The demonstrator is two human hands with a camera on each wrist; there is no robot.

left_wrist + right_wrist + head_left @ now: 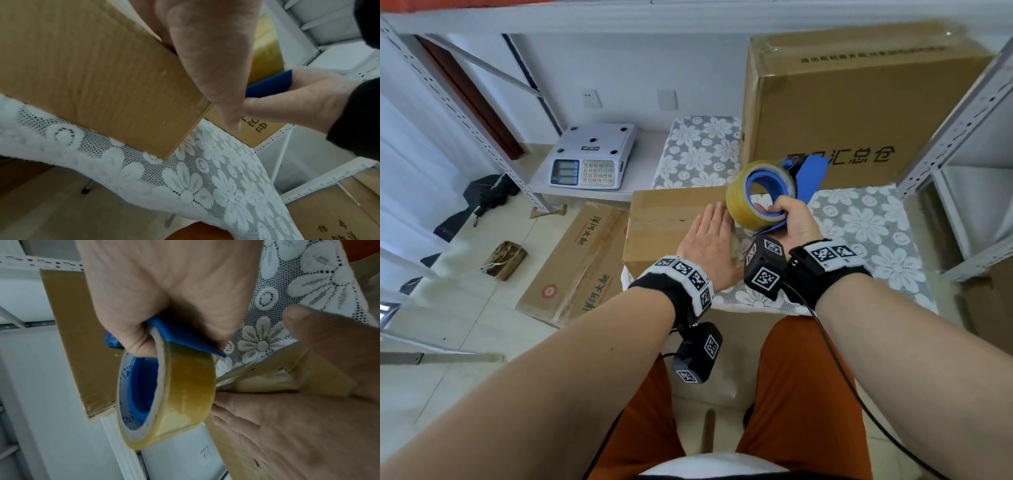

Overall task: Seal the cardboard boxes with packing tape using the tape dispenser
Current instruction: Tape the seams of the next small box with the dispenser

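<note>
Cardboard big box: "汇总仓", perhaps | left hand flat | right hand grips tape dispenser

grey scale on shelf

Three boxes, one tape dispenser, one scale.

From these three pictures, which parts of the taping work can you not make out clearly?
- Small brown cardboard box, head view: the flat left hand covers its near right corner and the tape there.
- Blue tape dispenser, head view: its cutting edge is blurred; the right hand hides the handle.
- Yellowish tape roll, right wrist view: where the pulled strip ends is blurred.
- Large cardboard box: its top is cut off by the picture edge.
</note>
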